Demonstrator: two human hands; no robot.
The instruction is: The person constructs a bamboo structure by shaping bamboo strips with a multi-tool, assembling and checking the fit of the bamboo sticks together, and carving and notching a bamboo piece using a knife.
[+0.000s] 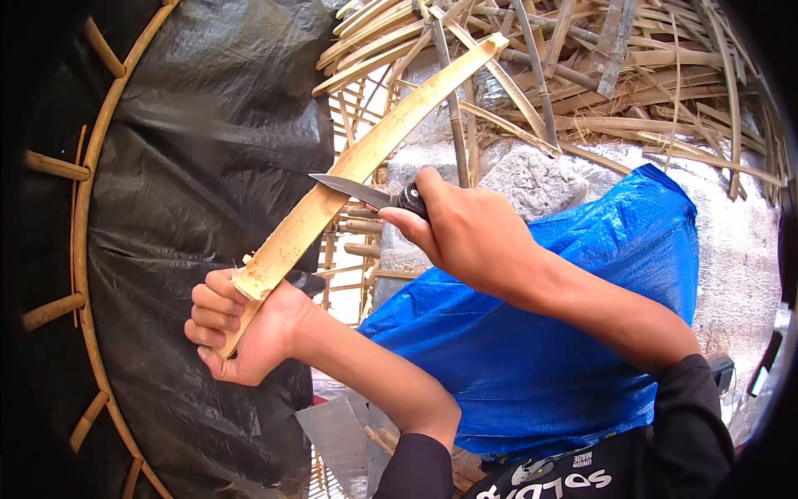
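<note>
A long, pale bamboo strip (378, 150) slants from the lower left up to the top middle. Its lower end is in my left hand (253, 324), with the fingers wrapped round it. Near that end the surface looks rough, with small loose shavings. My right hand (478, 224) grips a knife (353, 190) by its black handle. The blade lies across the middle of the strip, its tip pointing left past the strip's edge. Whether the edge bites into the bamboo, I cannot tell.
Blue plastic sheeting (532, 333) covers my lap. A black tarp (208, 183) hangs at left beside a curved bamboo frame (81, 224). Piled split bamboo (657, 91) lies at the top right, near a grey stone-like lump (534, 181). A flat grey piece (334, 437) sits below my left forearm.
</note>
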